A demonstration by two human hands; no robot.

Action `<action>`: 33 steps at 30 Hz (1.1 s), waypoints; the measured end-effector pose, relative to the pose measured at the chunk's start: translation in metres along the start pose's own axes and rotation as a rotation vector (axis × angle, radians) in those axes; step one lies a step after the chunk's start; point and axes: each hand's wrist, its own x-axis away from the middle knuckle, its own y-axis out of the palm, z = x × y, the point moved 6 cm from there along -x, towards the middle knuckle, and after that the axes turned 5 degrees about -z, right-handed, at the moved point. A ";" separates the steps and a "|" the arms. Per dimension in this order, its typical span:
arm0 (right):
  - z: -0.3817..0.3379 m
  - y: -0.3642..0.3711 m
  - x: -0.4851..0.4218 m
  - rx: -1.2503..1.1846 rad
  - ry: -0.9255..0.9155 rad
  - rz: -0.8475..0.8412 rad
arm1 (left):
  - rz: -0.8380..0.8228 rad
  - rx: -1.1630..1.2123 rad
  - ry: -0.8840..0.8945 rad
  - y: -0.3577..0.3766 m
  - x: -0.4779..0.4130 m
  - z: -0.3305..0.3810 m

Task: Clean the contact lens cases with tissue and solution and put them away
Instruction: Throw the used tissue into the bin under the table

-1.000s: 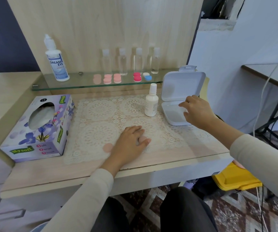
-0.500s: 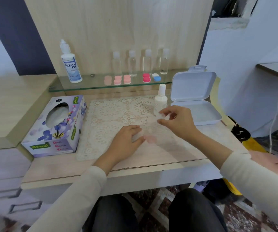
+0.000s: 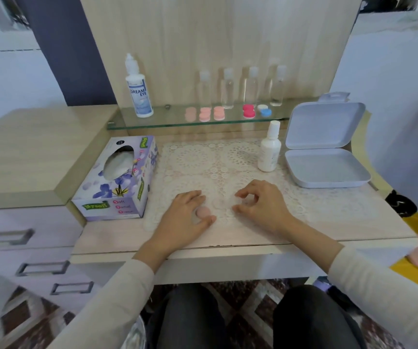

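Observation:
A pale pink contact lens case (image 3: 203,212) lies on the lace mat (image 3: 198,159) near the desk's front edge. My left hand (image 3: 185,220) holds its left cap between thumb and fingers. My right hand (image 3: 262,206) has curled fingers that pinch the case's right end, which they mostly hide. A floral tissue box (image 3: 117,182) stands left of the mat. At the mat's back right is a small white solution bottle (image 3: 269,152). Beside it sits an open white storage box (image 3: 326,170), with nothing in its tray.
A glass shelf (image 3: 172,123) at the back carries a Dream Eye bottle (image 3: 138,89), several clear bottles (image 3: 228,88), and pink (image 3: 205,114), red (image 3: 248,111) and blue-and-white lens cases (image 3: 264,110). Drawers (image 3: 26,238) are at my lower left.
My right hand has left the white box and come down to the lens case beside my left hand. My left hand stayed on the case. The camera moved nearer to the desk.

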 end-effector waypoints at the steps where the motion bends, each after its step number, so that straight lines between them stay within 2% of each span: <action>1: 0.000 0.000 -0.001 0.013 -0.011 -0.003 | 0.001 0.001 0.001 0.000 0.000 0.000; 7: -0.019 -0.005 -0.012 0.001 -0.138 0.076 | -0.060 0.059 0.001 -0.009 -0.005 0.001; 9: -0.029 0.001 -0.022 0.017 -0.166 0.056 | -0.012 0.056 0.015 -0.027 -0.008 0.002; 12: -0.045 0.013 -0.041 0.081 -0.192 -0.018 | 0.110 0.038 0.014 -0.067 -0.011 -0.002; 15: -0.058 0.031 -0.062 0.160 -0.194 -0.166 | 0.227 -0.019 -0.028 -0.108 -0.012 -0.018; 17: -0.065 0.043 -0.074 0.221 -0.206 -0.258 | 0.248 -0.085 -0.078 -0.130 -0.012 -0.032; 23: -0.074 0.071 -0.094 0.292 -0.229 -0.386 | 0.058 -0.358 -0.315 -0.149 -0.025 -0.102; 27: -0.073 0.077 -0.098 0.329 -0.245 -0.415 | -0.151 -0.735 -0.300 -0.144 -0.037 -0.114; 33: -0.074 0.074 -0.096 0.319 -0.272 -0.392 | -0.237 -0.807 -0.288 -0.136 -0.049 -0.120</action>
